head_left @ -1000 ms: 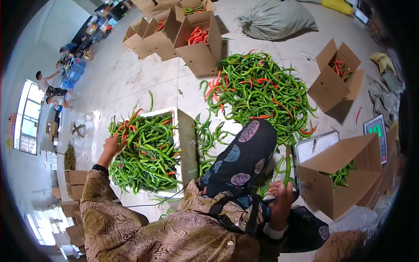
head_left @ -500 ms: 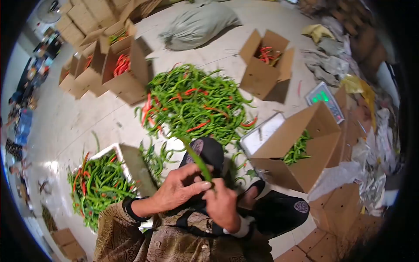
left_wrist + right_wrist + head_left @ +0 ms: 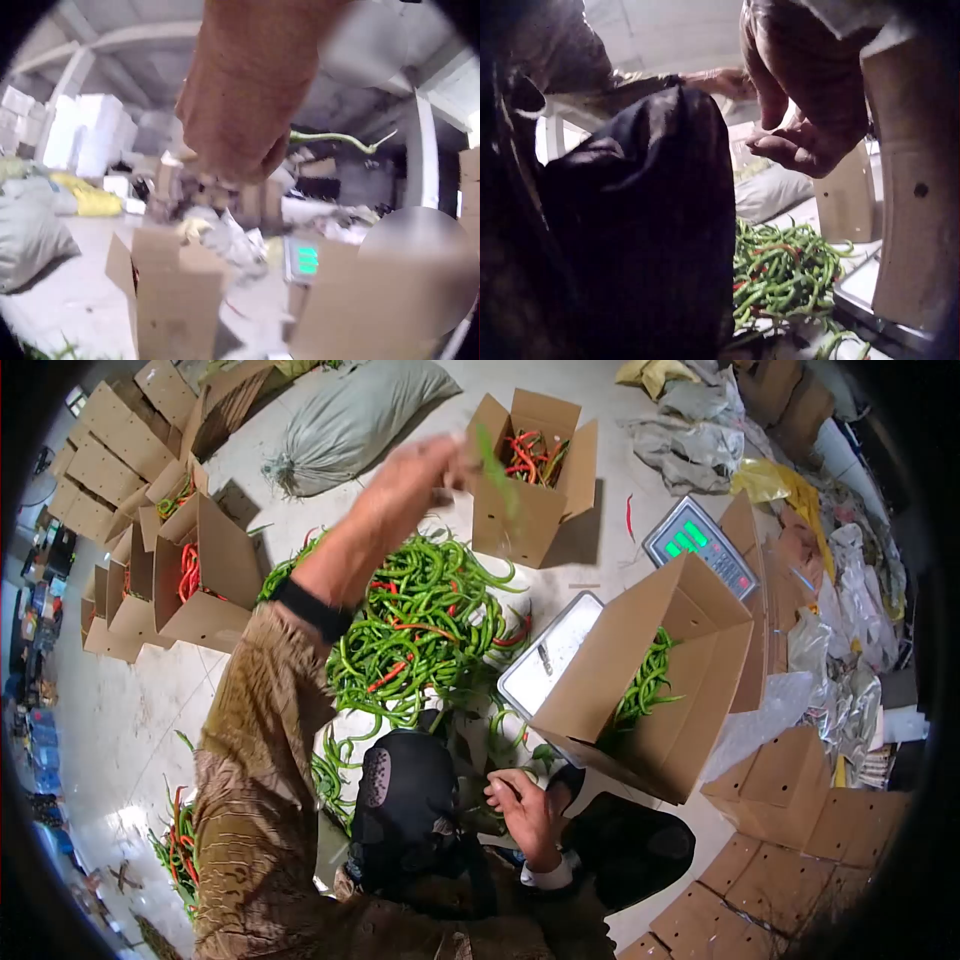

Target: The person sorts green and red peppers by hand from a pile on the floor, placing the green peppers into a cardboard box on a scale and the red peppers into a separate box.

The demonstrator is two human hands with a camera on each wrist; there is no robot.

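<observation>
Stretched out over the chili pile [image 3: 425,630], the left hand [image 3: 385,505] is blurred by motion in the head view. It pinches a long green chili [image 3: 495,465], which overlaps the near side of an upright open carton [image 3: 510,525] with red chilies [image 3: 535,457] in it. In the left wrist view the chili's thin end [image 3: 337,138] sticks out from behind the left hand [image 3: 244,97]. Low by the knees, the right hand [image 3: 527,820] holds nothing visible, its fingers loosely bent. The right wrist view shows thumb and fingers of the right hand [image 3: 806,112] near each other.
A tilted carton [image 3: 690,700] with green chilies stands at the right, beside a steel scale plate [image 3: 550,650] and a lit display [image 3: 690,540]. More cartons [image 3: 205,580] are at the left, a grey sack [image 3: 360,425] behind. Plastic sheets lie far right.
The left hand has swung away from the right hand, outward over the pile, with the green chili. The right hand no longer holds the chili and stays low. The head view has turned rightward.
</observation>
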